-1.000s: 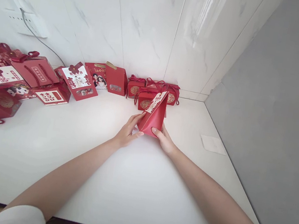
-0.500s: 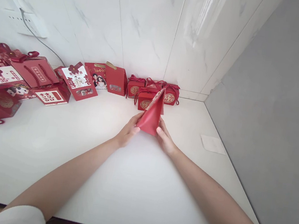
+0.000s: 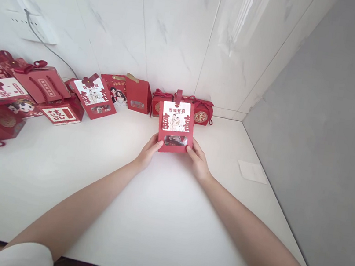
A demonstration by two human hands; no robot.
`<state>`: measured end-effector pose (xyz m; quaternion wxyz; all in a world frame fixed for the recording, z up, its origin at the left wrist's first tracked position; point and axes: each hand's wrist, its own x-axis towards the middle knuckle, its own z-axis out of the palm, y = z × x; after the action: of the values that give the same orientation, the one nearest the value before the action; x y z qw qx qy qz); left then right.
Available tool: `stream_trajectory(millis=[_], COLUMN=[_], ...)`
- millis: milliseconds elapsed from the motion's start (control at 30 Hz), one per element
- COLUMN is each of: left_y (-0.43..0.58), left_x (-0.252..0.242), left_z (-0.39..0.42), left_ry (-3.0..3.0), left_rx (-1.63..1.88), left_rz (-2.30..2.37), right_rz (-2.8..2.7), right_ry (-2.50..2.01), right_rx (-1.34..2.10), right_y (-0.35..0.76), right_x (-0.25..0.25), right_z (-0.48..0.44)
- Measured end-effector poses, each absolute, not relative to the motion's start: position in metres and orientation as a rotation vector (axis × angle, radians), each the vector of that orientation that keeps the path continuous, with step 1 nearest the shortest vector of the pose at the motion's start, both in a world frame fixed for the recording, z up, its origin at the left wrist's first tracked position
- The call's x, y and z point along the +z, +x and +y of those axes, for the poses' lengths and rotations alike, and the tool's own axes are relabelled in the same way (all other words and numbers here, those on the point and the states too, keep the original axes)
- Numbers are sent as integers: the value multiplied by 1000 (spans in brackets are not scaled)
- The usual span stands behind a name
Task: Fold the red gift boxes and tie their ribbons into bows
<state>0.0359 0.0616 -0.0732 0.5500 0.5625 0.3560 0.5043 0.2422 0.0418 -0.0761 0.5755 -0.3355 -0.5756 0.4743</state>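
A red gift box (image 3: 177, 146) with a white printed label, a ribbon loop on top and a clear window low on its front is held up facing me. My left hand (image 3: 148, 150) grips its lower left edge, thumb on the front. On the lower right edge, my right hand (image 3: 199, 159) holds it in the same way. The fingers behind the box are hidden. Just behind it stand small red boxes with ribbons (image 3: 202, 115), partly covered by the held one.
Against the marble-patterned wall stand a red box with a gold handle (image 3: 137, 96) and a labelled red box (image 3: 93, 98). Several more red boxes (image 3: 43, 84) crowd the left. A white paper (image 3: 252, 172) lies on the white table (image 3: 163, 228) near the grey right-hand wall.
The gift box has turned from a side-on view to show its labelled front. Both hands have shifted slightly with it, still holding its lower sides.
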Motion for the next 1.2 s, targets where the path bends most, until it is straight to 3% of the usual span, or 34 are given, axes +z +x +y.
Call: stream_trajectory(millis=[400, 833, 1033, 1200], left_y=[40, 36, 29, 13], left_x=[-69, -67, -50, -24], left_z=[59, 59, 59, 64], left_ry=[1267, 1346, 1764, 2134], left_rx=[1359, 1323, 1610, 1630], left_rz=[798, 961, 976, 1007], right_rz=[-1355, -1475, -1512, -1639], right_ry=[-747, -710, -721, -688], right_rx=[1340, 1333, 1300, 1219], right_y=[239, 240, 238, 233], right_x=[-73, -68, -68, -67], right_z=[33, 32, 31, 26])
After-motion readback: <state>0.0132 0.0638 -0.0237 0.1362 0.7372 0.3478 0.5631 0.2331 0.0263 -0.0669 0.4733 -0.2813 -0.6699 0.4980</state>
